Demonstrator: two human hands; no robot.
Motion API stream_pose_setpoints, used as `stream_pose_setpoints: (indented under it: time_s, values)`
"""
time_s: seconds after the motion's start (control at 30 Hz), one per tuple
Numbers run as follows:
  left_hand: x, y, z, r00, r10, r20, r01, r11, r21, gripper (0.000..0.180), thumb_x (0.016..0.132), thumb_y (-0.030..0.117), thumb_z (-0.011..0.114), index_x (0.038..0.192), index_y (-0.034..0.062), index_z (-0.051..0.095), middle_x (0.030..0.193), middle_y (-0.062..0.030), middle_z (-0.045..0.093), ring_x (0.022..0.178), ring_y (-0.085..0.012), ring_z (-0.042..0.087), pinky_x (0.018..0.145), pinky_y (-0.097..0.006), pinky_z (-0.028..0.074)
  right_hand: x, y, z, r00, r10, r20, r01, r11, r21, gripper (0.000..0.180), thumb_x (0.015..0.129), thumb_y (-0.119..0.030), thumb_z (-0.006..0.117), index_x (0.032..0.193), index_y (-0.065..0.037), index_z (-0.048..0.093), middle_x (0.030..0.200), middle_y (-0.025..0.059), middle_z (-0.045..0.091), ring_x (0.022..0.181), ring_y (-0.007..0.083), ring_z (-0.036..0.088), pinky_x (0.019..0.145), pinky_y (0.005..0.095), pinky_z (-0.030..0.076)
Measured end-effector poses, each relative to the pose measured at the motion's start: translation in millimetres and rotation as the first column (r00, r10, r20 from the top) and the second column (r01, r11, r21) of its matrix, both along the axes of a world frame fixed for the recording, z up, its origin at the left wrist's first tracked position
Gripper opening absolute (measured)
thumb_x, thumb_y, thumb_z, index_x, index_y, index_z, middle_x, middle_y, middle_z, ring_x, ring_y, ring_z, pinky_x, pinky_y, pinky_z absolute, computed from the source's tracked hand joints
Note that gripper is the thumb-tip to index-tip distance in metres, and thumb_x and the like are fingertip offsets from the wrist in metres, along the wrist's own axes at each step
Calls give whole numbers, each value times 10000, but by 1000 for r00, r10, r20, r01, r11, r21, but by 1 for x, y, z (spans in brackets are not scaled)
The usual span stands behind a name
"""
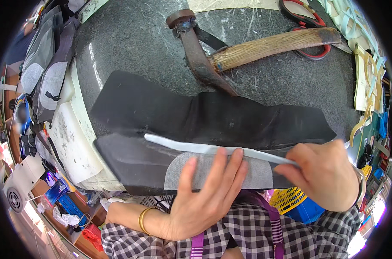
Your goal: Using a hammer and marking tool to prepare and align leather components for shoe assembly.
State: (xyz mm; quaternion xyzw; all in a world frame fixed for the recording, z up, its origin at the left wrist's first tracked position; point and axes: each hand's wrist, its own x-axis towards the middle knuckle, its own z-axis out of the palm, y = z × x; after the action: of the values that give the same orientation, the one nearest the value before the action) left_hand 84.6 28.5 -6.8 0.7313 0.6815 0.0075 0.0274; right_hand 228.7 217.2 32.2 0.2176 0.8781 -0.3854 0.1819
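Observation:
A long black fabric piece (148, 103) lies across the dark worktop, its near side folded toward me and showing a grey face. On that face sits a light-grey half-round patch (260, 172). A narrow pale strip (170, 142) runs along the fold. My left hand (209, 190) rests with its fingers spread over the patch, fingertips touching the strip's near edge. At the strip's right end, my right hand (325, 172) pinches it between thumb and fingers. The right fingertips are partly hidden behind the hand.
Beyond the fabric lies a hammer (273, 47) with a wooden handle, over red-handled scissors (310, 19). Pale strips (349, 21) pile up at the far right. More dark fabric pieces (53, 82) hang at the left edge. A yellow basket (286, 199) stands below the worktop.

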Motion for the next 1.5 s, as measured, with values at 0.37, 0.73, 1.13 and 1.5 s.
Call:
stream_pose_setpoints:
  time_s: [0.37,0.73,1.13,1.5]
  values:
    - [24,7,-6,982,-78,170,86,996,-34,500,786,308,672,1220,67,610,1331,-195,574,1234,-362,537,1043,-479,404,34,11,-23,984,-146,-100,152,987,54,236,823,-232,729,810,-23,621,725,131,615,680,332,646,593,407,510]
    - [31,4,-15,990,-69,126,75,996,-41,614,737,346,718,1280,101,566,1409,-184,511,1292,-361,482,1046,-477,401,30,27,-21,980,-145,-140,129,985,-112,206,826,-167,731,876,7,634,730,131,671,674,303,681,621,376,539]
    - [32,9,-12,994,-75,84,78,996,-39,601,712,345,724,1239,91,586,1392,-178,514,1268,-360,490,1035,-484,402,26,30,-31,963,-250,-96,222,945,-240,145,831,-116,671,780,19,660,619,191,605,616,364,634,584,417,501]
    - [38,26,-27,968,-202,150,196,979,56,624,702,297,737,1281,123,582,1431,-99,492,1211,-244,488,1011,-444,407,18,39,-31,903,60,-426,107,928,358,317,717,-231,778,822,14,606,938,191,619,902,373,627,777,428,504]
